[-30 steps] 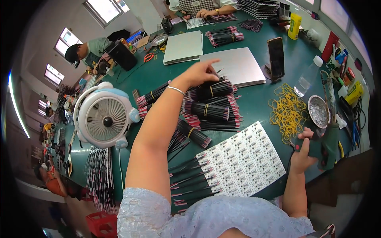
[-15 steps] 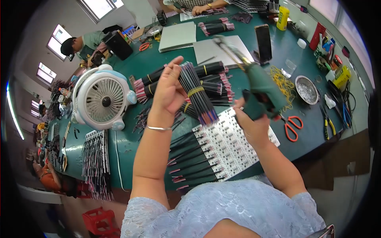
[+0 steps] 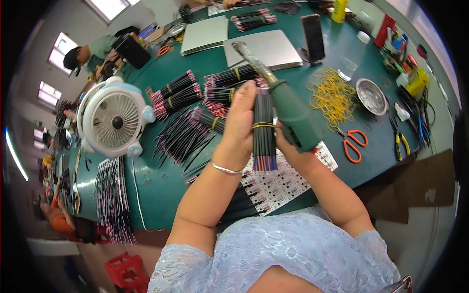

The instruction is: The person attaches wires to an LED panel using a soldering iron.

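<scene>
My left hand is closed on a bundle of black cables tied with a yellow rubber band. The bundle stands nearly upright, with coloured wire ends at the bottom. In my right hand is a green heat gun with a long, stained metal nozzle that points away to the upper left. Its body is just right of the bundle and hides part of my right fingers. Below both hands lies a white circuit board panel, partly covered by the bundle, with black wires attached along its left edge.
More tied cable bundles and loose black cables lie ahead. A white fan stands left. Yellow rubber bands, a metal bowl, orange-handled scissors, pliers and a propped phone are right.
The heat gun has swung left and nearer to the cable bundle. My left hand has moved right and turned the bundle more upright. The view has shifted slightly.
</scene>
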Demonstrator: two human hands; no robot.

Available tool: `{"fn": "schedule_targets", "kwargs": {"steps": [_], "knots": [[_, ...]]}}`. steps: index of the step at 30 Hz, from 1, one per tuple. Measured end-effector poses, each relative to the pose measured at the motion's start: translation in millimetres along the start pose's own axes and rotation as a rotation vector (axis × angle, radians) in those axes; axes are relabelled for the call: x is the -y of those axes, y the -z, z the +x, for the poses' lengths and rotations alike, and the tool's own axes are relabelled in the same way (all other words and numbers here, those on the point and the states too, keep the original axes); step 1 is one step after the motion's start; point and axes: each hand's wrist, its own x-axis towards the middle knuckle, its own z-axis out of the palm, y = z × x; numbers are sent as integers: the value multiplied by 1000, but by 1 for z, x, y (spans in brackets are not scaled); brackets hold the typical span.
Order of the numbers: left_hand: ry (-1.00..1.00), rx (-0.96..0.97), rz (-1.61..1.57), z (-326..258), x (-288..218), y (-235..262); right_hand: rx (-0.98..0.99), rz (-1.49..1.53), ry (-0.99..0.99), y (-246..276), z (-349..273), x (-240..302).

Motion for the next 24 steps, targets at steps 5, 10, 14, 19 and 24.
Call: {"fn": "schedule_targets", "kwargs": {"steps": [5, 10, 14, 19, 24], "knots": [[320, 48, -49, -26, 15, -15, -53, -163, 84, 30, 23, 7], [261, -66, 0, -38, 22, -19, -193, -89, 11, 13, 19, 16], [82, -169, -15, -33, 13, 1, -117, -170, -83, 15, -3, 4], [85, -80, -110, -31, 16, -16, -19, 161, -282, 22, -32, -1], [17, 27, 91, -21, 34, -16, -71, -3, -202, 29, -43, -41]]}}
